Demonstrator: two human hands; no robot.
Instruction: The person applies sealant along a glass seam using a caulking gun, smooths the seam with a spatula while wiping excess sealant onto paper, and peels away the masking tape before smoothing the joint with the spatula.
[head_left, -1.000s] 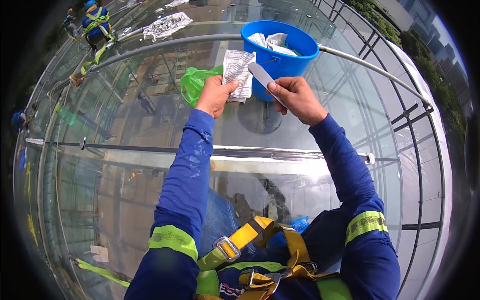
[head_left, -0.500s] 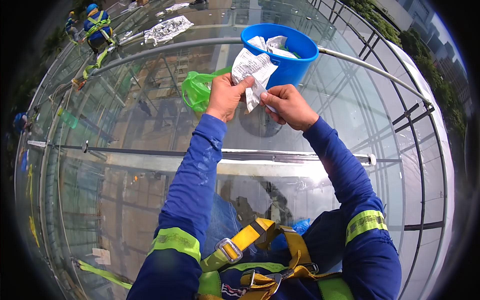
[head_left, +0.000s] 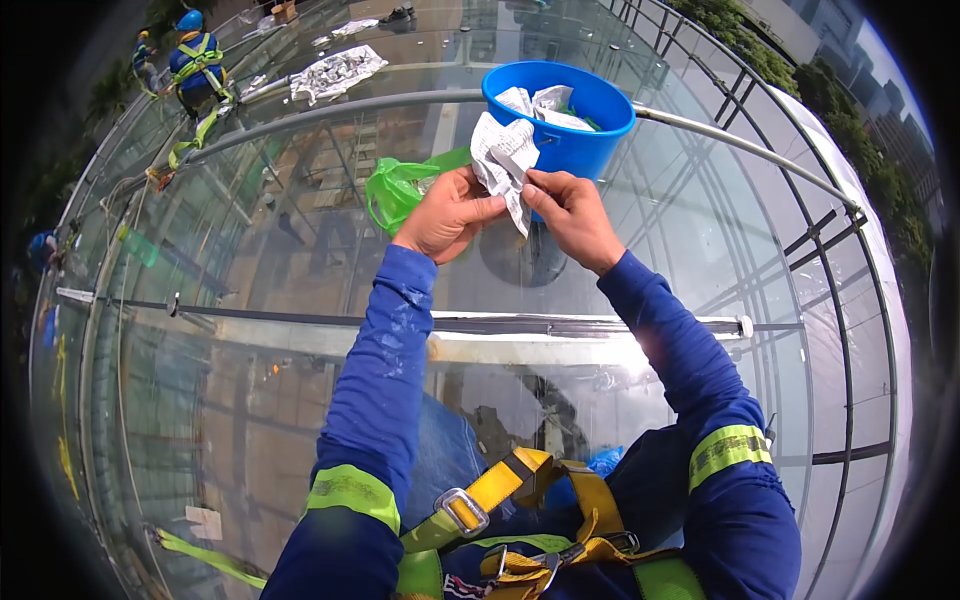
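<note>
A crumpled sheet of newspaper (head_left: 503, 158) is held up between my two hands. My left hand (head_left: 452, 215) grips its left edge, thumb pressed against the fingers. On the other side my right hand (head_left: 572, 212) pinches the paper's right edge between thumb and fingers. Just behind stands a blue bucket (head_left: 590, 150) with more crumpled paper (head_left: 552, 105) inside and something green among it. Beyond my left hand lies a green plastic bag (head_left: 395, 192) on the glass, partly hidden by that hand.
Glass panels spread beneath me, crossed by a metal seam (head_left: 590, 326) and a pipe rail (head_left: 740, 133). Crumpled newspaper (head_left: 338, 73) lies farther off. A person in a blue helmet and harness (head_left: 198, 62) is at upper left. A strap (head_left: 210, 556) runs at lower left.
The newspaper has shifted slightly down with both hands, and my left hand has turned and moved a little left. In the view the bucket sits slightly lower.
</note>
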